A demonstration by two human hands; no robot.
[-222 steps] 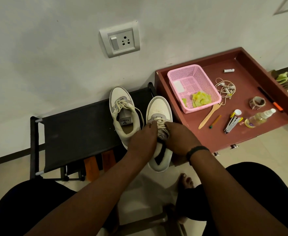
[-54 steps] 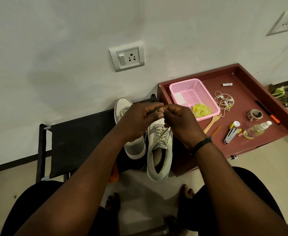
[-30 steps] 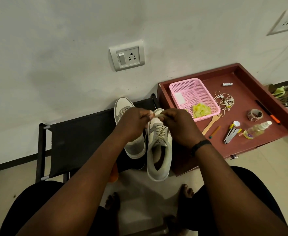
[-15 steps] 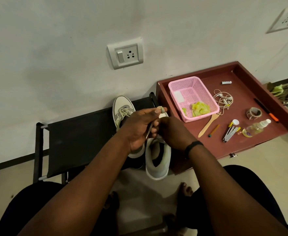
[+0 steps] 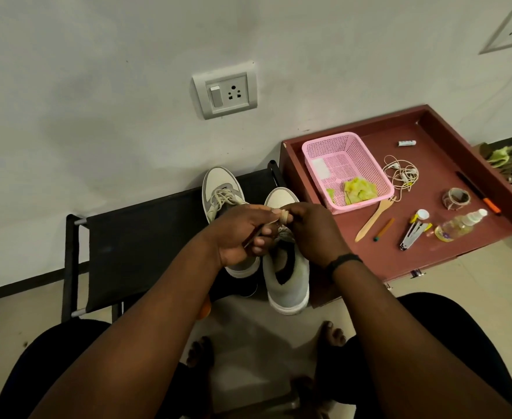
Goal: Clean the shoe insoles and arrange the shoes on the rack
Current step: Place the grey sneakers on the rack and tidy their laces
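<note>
Both hands meet over the right shoe on the black rack: left hand & right hand each pinch its lace, covering the tongue. Left shoe sits just beside, partly hidden by left hand. Nearby to the right: red tray w/ pink basket, earphones, wooden fork, spray bottle. Socket on wall above.

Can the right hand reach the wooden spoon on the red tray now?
Probably not yet: the right hand pinches the lace with the left hand. Otherwise, the wooden spoon lies uncovered nearby.
</note>
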